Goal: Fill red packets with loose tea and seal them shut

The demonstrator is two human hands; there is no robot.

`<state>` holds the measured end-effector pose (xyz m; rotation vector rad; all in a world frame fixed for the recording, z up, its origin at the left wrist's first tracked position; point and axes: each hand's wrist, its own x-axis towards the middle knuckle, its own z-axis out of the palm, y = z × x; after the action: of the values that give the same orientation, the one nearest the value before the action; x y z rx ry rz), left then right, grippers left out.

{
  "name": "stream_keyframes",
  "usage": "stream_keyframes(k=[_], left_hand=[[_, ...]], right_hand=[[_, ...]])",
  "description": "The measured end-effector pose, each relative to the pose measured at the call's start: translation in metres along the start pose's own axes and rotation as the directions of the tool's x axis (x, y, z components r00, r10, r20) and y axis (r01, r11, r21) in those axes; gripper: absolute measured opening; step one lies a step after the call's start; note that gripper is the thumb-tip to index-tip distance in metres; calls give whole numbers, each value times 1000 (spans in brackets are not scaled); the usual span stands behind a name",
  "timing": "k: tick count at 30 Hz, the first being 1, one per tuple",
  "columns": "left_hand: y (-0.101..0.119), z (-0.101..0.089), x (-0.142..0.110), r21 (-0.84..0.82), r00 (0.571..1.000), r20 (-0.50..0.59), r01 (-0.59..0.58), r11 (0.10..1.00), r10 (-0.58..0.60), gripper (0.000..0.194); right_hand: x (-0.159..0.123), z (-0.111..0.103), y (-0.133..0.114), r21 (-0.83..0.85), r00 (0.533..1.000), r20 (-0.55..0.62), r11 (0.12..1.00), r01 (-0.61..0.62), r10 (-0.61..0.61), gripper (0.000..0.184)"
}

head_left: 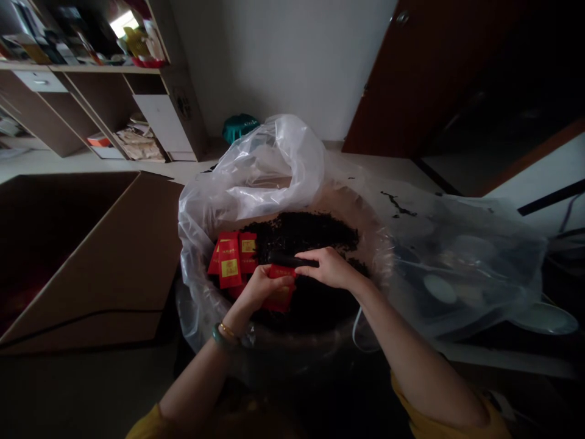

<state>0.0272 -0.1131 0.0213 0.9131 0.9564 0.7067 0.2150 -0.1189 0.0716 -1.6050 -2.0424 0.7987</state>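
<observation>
My left hand (264,285) is closed on the edge of a small red packet (281,272) with yellow print. In my right hand (333,268) is a dark, long, narrow tool (287,261), its far end against the packet's top edge; its exact kind is too dim to tell. Both hands are over a wide round container (372,213) lined with clear plastic (301,146). Dark loose leaves (311,231), like dried tea, lie inside it. Several more red packets (229,262) rest on the leaves left of my hands, and another lies under my left hand.
An open cardboard box (109,256) stands on the left. Clear plastic sheeting (479,262) spreads to the right. A white cord (356,335) hangs by my right forearm. Behind are a shelf unit (178,91), a green bag (240,127) and a brown door (402,79).
</observation>
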Motion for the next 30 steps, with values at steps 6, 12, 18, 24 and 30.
stream_keyframes(k=[6,12,18,24,30], left_hand=[[0,-2,1,-45,997,-57,-58,997,56,41],[1,-1,3,-71,973,-185,-156,985,140,41],[4,0,3,-159,965,-217,-183,970,146,38],[6,-2,2,-156,936,-323,-198,968,140,35],[0,3,3,-66,909,-356,-256,964,217,35]], right_hand=[[2,4,2,-1,999,-37,1000,-7,7,33],[3,7,5,21,999,-35,999,-28,29,31],[7,-4,15,72,994,-75,994,-77,82,32],[9,1,31,-227,971,-129,948,-225,200,33],[8,17,18,-141,975,-216,990,19,-49,28]])
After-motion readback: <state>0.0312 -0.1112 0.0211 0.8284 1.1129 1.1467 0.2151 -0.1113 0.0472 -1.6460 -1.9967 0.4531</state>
